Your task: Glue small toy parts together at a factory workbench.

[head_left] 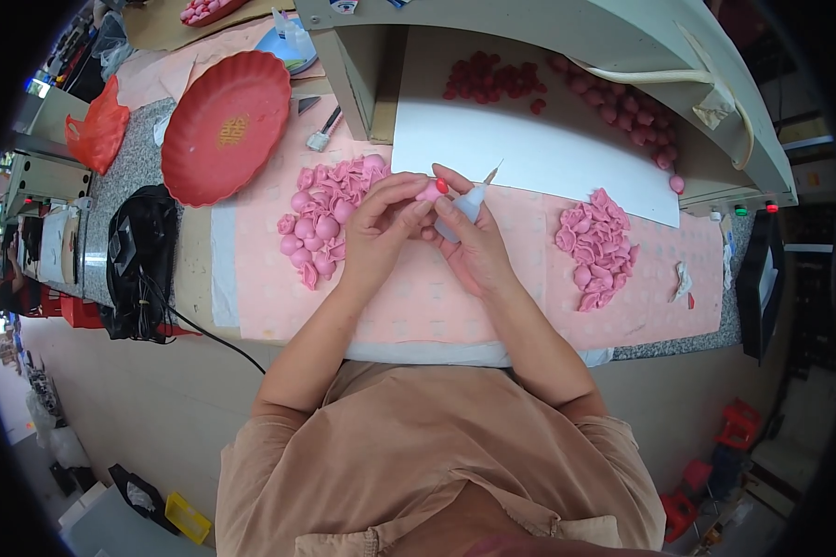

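My left hand (384,221) is closed, pinching a small pink piece (427,192) at the middle of the table. A small glossy red piece (442,187) shows right against it, near the fingertips of both hands. In my right hand (478,255) is a translucent squeeze bottle (462,214) with a thin needle tip pointing up and to the right. Beside my left hand lies a pile of pink ruffled pieces and round balls (318,223). Off to the right is another pile of pink ruffled pieces (596,251). My fingers partly hide the held pieces.
A red scalloped tray (228,130) stands at the left, near a small brush (323,133). Under the shelf unit (567,23), dark red balls (497,79) and pinkish-red balls (622,110) rest on a white sheet (492,139). A black bag (144,265) hangs at the left edge.
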Demonstrator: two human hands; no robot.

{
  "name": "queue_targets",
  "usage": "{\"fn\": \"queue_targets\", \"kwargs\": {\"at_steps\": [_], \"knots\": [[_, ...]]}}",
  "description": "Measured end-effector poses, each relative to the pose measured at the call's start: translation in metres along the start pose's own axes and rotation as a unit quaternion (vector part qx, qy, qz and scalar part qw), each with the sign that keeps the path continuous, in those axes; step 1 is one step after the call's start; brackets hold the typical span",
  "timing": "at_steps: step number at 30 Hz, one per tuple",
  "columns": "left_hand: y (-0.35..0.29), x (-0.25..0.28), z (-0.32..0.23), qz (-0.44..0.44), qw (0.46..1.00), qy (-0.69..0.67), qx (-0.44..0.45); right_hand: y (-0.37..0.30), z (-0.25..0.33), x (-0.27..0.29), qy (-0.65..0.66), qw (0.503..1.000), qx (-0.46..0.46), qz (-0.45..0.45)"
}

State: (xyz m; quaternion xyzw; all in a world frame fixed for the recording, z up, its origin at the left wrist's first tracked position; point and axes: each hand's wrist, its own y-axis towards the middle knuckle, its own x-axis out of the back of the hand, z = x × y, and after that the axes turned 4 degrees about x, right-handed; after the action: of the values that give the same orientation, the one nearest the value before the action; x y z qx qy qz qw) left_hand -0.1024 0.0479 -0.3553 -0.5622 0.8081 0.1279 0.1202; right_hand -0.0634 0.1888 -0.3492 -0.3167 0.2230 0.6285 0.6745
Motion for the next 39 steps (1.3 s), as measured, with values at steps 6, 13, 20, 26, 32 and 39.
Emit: {"fn": "queue_targets", "kwargs": {"at_steps": [6,13,20,26,32,39], "knots": [[-0.001,-0.001,0.002,-0.024,0.999,0.029,0.025,0.000,0.001,0.000,0.010,1.000,-0.001,0.006],[0.000,-0.002,0.003,-0.007,0.933,0.326,-0.152,0.001,-0.003,0.002,-0.069,0.996,-0.001,-0.049],[-0.001,0.007,0.010,-0.007,0.956,0.265,-0.123,0.002,0.001,0.004,-0.186,0.982,0.032,-0.019],[-0.002,0.003,0.005,-0.010,0.996,0.093,0.006,-0.003,0.007,0.002,-0.213,0.977,0.025,-0.014],[-0.001,0.004,0.007,0.002,0.997,0.081,-0.012,-0.004,0.007,0.003,-0.194,0.981,0.022,-0.016],[0.000,0.006,0.011,0.004,0.988,0.142,-0.058,-0.003,0.008,0.003,-0.226,0.973,0.025,-0.039]]}}
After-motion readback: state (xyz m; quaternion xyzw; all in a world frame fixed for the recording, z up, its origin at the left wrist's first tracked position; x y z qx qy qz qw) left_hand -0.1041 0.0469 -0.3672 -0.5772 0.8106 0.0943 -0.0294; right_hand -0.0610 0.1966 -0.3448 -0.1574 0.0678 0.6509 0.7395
